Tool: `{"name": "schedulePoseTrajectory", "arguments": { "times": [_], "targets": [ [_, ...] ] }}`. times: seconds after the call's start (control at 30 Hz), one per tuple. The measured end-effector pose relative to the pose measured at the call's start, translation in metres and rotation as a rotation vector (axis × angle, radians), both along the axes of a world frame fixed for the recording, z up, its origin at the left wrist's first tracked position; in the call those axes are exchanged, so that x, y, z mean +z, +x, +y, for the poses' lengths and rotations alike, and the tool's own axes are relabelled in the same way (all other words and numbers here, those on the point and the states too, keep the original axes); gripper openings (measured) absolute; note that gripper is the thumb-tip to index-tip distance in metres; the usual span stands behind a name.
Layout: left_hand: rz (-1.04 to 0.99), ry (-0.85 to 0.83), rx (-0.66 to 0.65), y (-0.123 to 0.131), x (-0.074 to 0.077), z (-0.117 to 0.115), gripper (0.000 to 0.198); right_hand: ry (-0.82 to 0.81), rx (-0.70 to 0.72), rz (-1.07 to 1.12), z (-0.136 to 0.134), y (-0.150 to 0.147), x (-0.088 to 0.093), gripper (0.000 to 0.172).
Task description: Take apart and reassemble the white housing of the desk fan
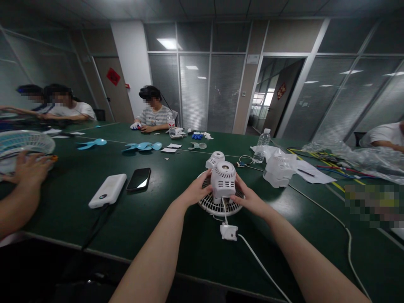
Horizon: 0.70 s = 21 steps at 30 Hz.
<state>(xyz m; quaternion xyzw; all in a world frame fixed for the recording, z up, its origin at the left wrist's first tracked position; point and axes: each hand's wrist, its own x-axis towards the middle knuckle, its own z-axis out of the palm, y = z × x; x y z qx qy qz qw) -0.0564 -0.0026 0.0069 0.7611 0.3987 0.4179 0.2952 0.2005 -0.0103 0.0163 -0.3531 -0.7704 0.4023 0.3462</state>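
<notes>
On the table (63, 219), left hand (197, 191) and right hand (249, 200) clasp the fan motor (223, 179) atop its grille (217, 207)

Green table (63, 202), glass partitions (195, 90), ceiling lights (168, 43)

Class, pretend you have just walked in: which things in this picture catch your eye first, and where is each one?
In the middle of the green table, the left hand and right hand grip a white fan from both sides, motor up and grille down. Left of it lie a black phone and a white power bank. Farther back lie blue fan blades.
</notes>
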Motion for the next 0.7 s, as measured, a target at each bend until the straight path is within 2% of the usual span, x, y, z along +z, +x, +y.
{"name": "schedulePoseTrajectory", "arguments": {
  "times": [0.1,0.23,0.33,0.4,0.53,0.7],
  "targets": [
    [-0.040,0.018,0.147,0.000,-0.005,0.007,0.045,-0.025,-0.021,0.110,0.002,0.005,0.000,0.081],
    [0.181,0.055,0.264,0.003,-0.005,0.008,0.047,0.062,-0.141,0.214,0.004,0.006,0.003,0.058],
    [0.338,0.093,0.298,0.005,0.001,0.004,0.041,0.150,-0.289,0.173,-0.002,0.001,0.008,0.043],
    [0.411,0.112,0.350,0.005,0.005,0.001,0.037,0.199,-0.340,0.097,-0.009,-0.003,0.012,0.039],
    [0.460,0.144,0.456,0.006,0.010,-0.004,0.031,0.253,-0.357,-0.025,-0.017,-0.009,0.016,0.046],
    [0.448,0.148,0.498,0.009,0.014,-0.012,0.020,0.234,-0.387,-0.151,-0.013,-0.009,0.008,0.081]
  ]
}}
